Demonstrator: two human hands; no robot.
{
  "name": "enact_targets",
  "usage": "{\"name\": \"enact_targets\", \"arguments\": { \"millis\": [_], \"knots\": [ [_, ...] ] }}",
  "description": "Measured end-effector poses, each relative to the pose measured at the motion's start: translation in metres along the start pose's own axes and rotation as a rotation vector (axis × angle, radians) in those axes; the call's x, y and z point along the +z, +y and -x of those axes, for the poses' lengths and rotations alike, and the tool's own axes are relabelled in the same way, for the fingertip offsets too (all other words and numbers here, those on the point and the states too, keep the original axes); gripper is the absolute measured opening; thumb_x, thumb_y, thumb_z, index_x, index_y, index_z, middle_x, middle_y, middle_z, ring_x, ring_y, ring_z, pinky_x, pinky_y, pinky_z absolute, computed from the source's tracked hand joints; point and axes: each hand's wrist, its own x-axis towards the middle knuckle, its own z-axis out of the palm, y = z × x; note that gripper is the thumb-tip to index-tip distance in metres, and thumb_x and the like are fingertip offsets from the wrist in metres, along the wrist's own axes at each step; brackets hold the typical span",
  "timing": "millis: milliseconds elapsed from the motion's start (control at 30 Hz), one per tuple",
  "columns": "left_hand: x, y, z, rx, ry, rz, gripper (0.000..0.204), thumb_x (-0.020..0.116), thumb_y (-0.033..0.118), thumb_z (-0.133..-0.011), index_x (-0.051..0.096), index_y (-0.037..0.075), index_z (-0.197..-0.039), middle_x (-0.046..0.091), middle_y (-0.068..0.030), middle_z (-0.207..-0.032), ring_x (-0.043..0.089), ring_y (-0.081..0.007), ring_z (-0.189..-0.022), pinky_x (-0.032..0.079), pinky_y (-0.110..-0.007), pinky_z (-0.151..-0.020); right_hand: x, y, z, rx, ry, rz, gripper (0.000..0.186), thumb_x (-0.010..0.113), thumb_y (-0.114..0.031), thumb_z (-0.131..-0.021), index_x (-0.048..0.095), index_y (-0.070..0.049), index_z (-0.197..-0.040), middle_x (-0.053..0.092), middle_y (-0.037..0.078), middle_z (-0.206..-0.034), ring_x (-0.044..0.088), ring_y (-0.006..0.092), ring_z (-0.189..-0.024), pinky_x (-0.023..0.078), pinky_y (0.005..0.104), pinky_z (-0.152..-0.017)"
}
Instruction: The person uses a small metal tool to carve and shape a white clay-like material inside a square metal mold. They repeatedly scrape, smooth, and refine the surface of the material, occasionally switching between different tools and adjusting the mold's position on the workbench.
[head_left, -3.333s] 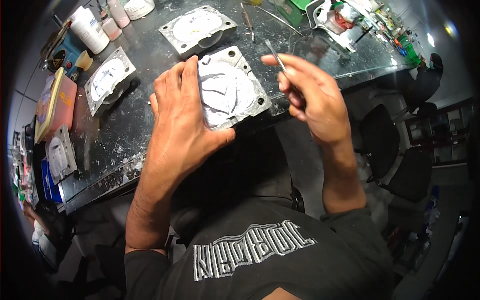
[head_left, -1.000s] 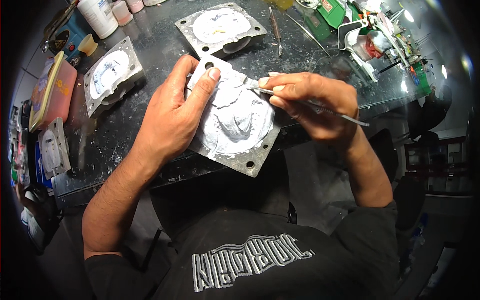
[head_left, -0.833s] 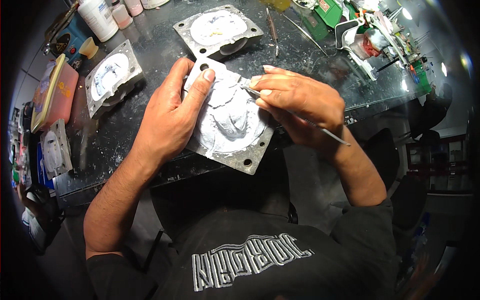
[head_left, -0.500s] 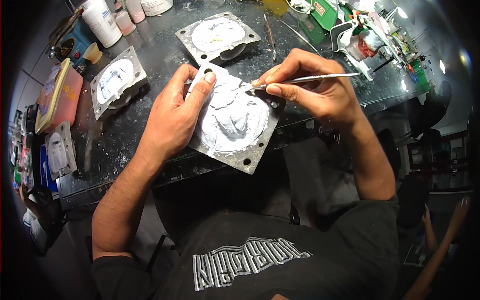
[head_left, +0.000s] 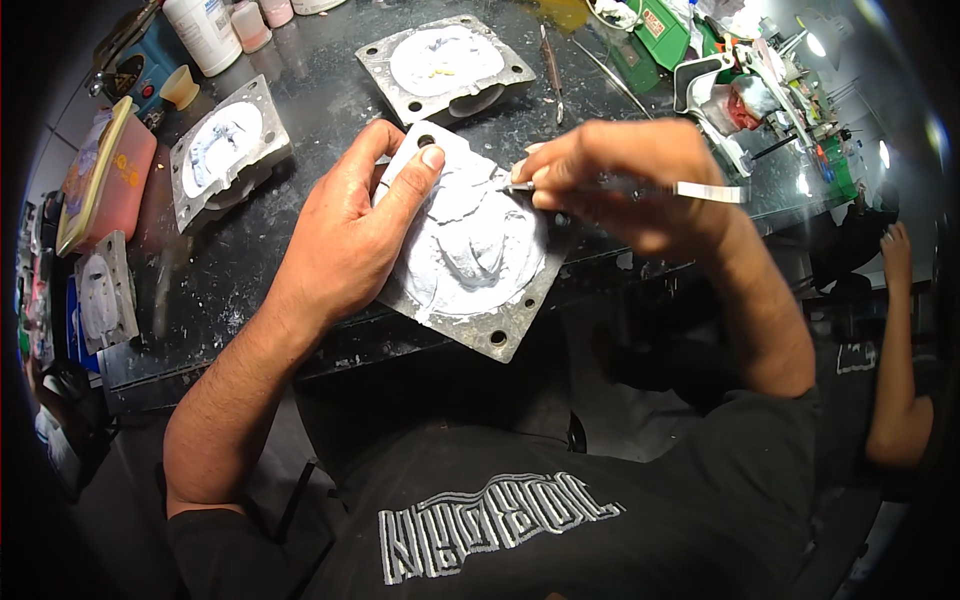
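Note:
A square grey metal flask point(head_left: 508, 343) filled with white plaster point(head_left: 490, 250) is in my hands at the front of the black bench. The plaster is rough, with a curved raised form in it. My left hand point(head_left: 355, 225) is closed on the flask's left side, thumb on the upper left corner beside a hole. My right hand point(head_left: 625, 180) pinches a slim metal spatula point(head_left: 705, 190), its tip at the plaster's upper right edge, its flat end pointing right.
Similar flasks lie behind point(head_left: 445, 65), at left point(head_left: 225, 150) and far left point(head_left: 103, 295). A pink tub point(head_left: 105, 175), bottles point(head_left: 200, 35), tools point(head_left: 552, 80) and green boxes point(head_left: 655, 30) crowd the bench point(head_left: 330, 90). A co-worker's arm point(head_left: 895, 340) shows at right.
Since the oldest frame, the flask has turned, my left thumb has moved onto its upper corner, and the tool has reached the plaster. The co-worker's arm has come higher at right.

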Motion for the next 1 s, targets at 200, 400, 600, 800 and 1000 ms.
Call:
{"name": "enact_targets", "arguments": {
  "millis": [200, 400, 600, 800, 1000],
  "knots": [
    [-0.001, -0.003, 0.0, 0.068, 0.019, -0.058, 0.037, 0.064, 0.037, -0.11, 0.063, 0.0, -0.114, 0.072, -0.0112, -0.098, 0.064, -0.0137, -0.091, 0.053, -0.034, -0.083, 0.036, 0.0, 0.012, -0.24, 0.223, 0.291, 0.014, 0.083, -0.002, -0.089, 0.074, 0.001, -0.099, 0.08, 0.018, -0.1, 0.081, 0.0317, -0.093, 0.066, 0.0469, -0.091],
    [-0.002, 0.002, 0.0, -0.064, 0.008, 0.022, 0.033, 0.063, 0.035, -0.111, 0.063, 0.002, -0.112, 0.069, -0.0072, -0.095, 0.061, -0.0097, -0.088, 0.05, -0.029, -0.079, 0.051, -0.002, 0.019, 0.259, 0.44, -0.359, 0.009, 0.079, -0.002, -0.097, 0.075, 0.0, -0.105, 0.08, 0.011, -0.103, 0.077, 0.0145, -0.096, 0.062, 0.0285, -0.084],
    [0.0, 0.004, -0.002, -0.088, -0.038, 0.08, 0.028, 0.061, 0.031, -0.113, 0.062, 0.003, -0.115, 0.064, -0.0011, -0.098, 0.056, -0.0039, -0.089, 0.046, -0.021, -0.077, 0.004, -0.015, 0.004, 0.445, 0.146, -0.434, 0.01, 0.079, 0.003, -0.095, 0.071, 0.002, -0.102, 0.08, 0.016, -0.105, 0.078, 0.0196, -0.1, 0.062, 0.0308, -0.091],
    [0.002, 0.002, -0.002, -0.016, 0.008, 0.036, 0.037, 0.065, 0.039, -0.109, 0.064, 0.001, -0.11, 0.074, -0.0121, -0.092, 0.069, -0.0147, -0.086, 0.054, -0.034, -0.078, -0.026, -0.009, -0.025, 0.423, -0.143, -0.356, 0.011, 0.083, -0.004, -0.094, 0.074, 0.002, -0.094, 0.081, 0.012, -0.102, 0.076, 0.0147, -0.095, 0.06, 0.0289, -0.086],
    [0.0, 0.007, 0.0, -0.052, -0.02, 0.021, 0.036, 0.065, 0.037, -0.109, 0.064, 0.001, -0.11, 0.075, -0.0134, -0.094, 0.07, -0.0165, -0.087, 0.055, -0.035, -0.079, -0.022, 0.003, -0.026, 0.18, -0.171, -0.219, 0.017, 0.084, 0.001, -0.089, 0.068, 0.003, -0.086, 0.081, 0.018, -0.099, 0.08, 0.0245, -0.1, 0.064, 0.0336, -0.085]
  ]
}}
